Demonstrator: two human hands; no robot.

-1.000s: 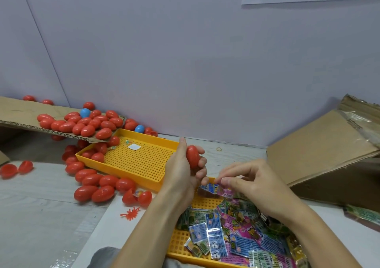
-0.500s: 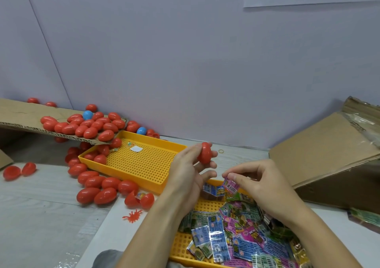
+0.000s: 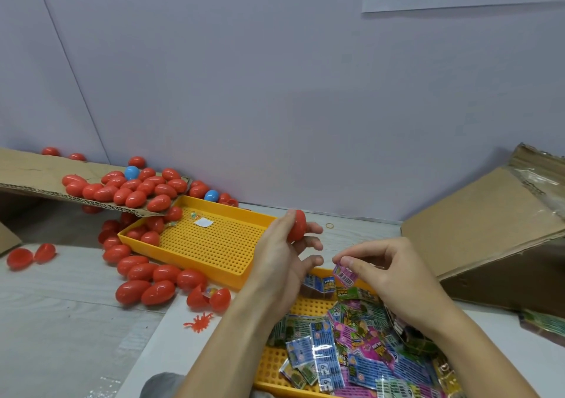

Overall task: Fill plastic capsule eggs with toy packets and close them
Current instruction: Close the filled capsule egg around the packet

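both hands (image 3: 282, 254) raised, fingers curled, pinching

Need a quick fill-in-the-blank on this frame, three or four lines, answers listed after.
1. The left hand holds a ___ egg.
2. The right hand pinches a small ___.
3. The packets lie in a ___ tray.
4. Among the eggs on the cardboard one is ___.

Answers: red; packet; yellow; blue

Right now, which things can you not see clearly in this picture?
- Red egg: the left hand covers its seam, head view.
- Packet: print too small; right hand covers part.
- Near tray: cut by the bottom edge.
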